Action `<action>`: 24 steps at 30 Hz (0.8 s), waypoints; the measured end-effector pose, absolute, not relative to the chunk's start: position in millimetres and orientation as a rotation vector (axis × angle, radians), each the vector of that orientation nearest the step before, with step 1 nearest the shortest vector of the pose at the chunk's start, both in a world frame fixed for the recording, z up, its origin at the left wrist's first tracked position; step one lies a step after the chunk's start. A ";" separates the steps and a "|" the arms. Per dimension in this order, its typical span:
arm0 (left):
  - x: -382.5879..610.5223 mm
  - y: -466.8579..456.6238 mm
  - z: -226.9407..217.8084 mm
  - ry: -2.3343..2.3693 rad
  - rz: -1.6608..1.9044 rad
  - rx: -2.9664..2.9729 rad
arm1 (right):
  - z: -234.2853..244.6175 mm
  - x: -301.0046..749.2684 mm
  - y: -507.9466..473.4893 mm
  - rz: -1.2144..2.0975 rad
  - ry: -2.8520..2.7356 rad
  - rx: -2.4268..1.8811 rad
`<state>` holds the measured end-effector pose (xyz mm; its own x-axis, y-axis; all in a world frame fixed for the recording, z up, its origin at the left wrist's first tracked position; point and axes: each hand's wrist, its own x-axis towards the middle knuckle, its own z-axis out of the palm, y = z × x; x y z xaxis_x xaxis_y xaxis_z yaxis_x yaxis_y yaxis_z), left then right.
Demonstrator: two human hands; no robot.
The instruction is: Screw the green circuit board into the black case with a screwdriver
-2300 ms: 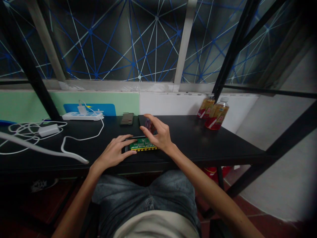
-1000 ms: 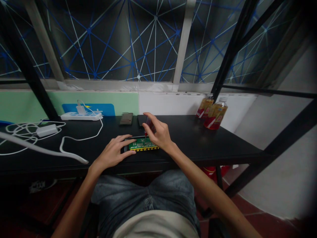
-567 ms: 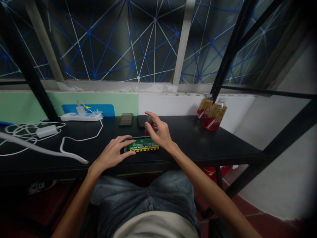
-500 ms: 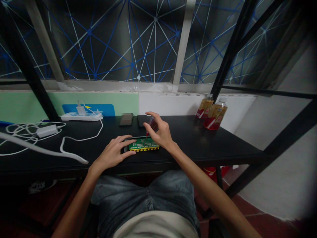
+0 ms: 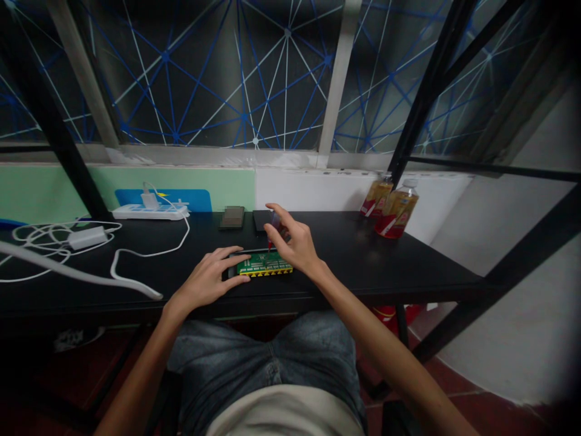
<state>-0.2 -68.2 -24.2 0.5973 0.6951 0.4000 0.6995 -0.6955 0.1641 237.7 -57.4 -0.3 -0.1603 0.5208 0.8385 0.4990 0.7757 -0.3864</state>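
Observation:
A green circuit board (image 5: 258,261) with a yellow-and-black front edge lies on the desk, a dark border showing behind and left of it. My left hand (image 5: 209,277) grips its left end, thumb at the front edge and fingers over the top and back. Above the board's right half, my right hand (image 5: 294,239) holds a small tool (image 5: 274,220) with a translucent purplish body. Its red lower end points down at the board, and a thin dark tip seems to reach the surface. Thumb and index finger are bent around the tool, hiding part of it.
Behind the board are a dark flat pad (image 5: 261,221) and a small brownish panel (image 5: 232,217). Two drink bottles (image 5: 397,209) stand at the back right. A white power strip (image 5: 149,212), an adapter (image 5: 87,238) and loose white cables (image 5: 127,283) occupy the left side.
The tool's body has tilted slightly, closer to upright. Both hands and the board keep almost the same places, and the view has shifted a little.

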 end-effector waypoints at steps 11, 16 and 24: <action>-1.1 -67.3 -25.7 -1.212 -0.680 -2.792 | 2.8 237.0 -61.9 -0.023 -1.786 -0.760; -0.4 -67.8 -25.1 -1.207 -0.680 -2.796 | 5.7 237.0 -65.0 0.134 -1.869 -0.697; 0.4 -69.2 -22.4 -1.231 -0.680 -2.799 | 6.7 236.8 -65.3 0.097 -1.842 -0.746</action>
<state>0.4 -69.2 -22.4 0.5969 0.7003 0.3915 0.7044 -0.6910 0.1623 236.8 -65.3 6.7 -0.2091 0.5330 0.8199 0.4442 0.7987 -0.4059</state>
